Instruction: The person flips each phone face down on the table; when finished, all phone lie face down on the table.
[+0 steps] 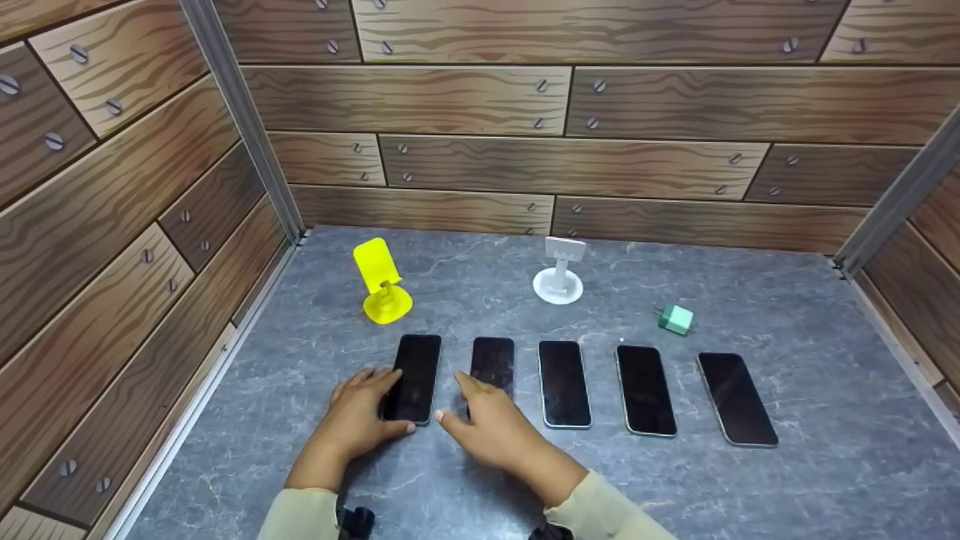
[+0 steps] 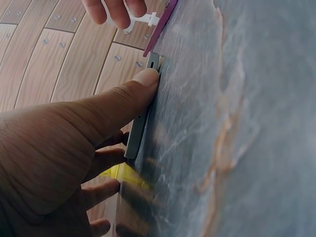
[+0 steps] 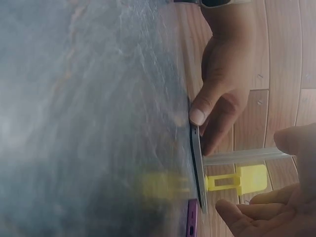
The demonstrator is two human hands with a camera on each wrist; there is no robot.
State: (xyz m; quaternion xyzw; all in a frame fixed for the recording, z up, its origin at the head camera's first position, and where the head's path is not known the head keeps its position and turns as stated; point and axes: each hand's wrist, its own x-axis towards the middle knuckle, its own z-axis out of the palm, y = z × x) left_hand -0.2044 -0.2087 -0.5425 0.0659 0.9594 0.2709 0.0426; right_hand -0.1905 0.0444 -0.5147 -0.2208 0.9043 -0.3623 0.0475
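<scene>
My left hand (image 1: 356,412) holds the leftmost black-screened smartphone (image 1: 418,375) by its near left corner. The thumb (image 2: 133,86) presses on its near end, while the fingers lie along its left side. In the right wrist view that smartphone (image 3: 198,168) lies flat, screen up. My right hand (image 1: 491,431) hovers with spread fingers over the second smartphone (image 1: 493,356), hiding its near part. That one shows a purple edge in the right wrist view. Three more smartphones continue the row: the middle one (image 1: 565,384), the fourth (image 1: 646,390) and the rightmost (image 1: 738,399).
Behind the row stand a yellow phone stand (image 1: 382,281) at left and a white phone stand (image 1: 560,274) near the middle. A green charger plug (image 1: 676,319) lies at right. Wood-patterned walls (image 1: 480,101) enclose the grey marbled table (image 1: 247,450).
</scene>
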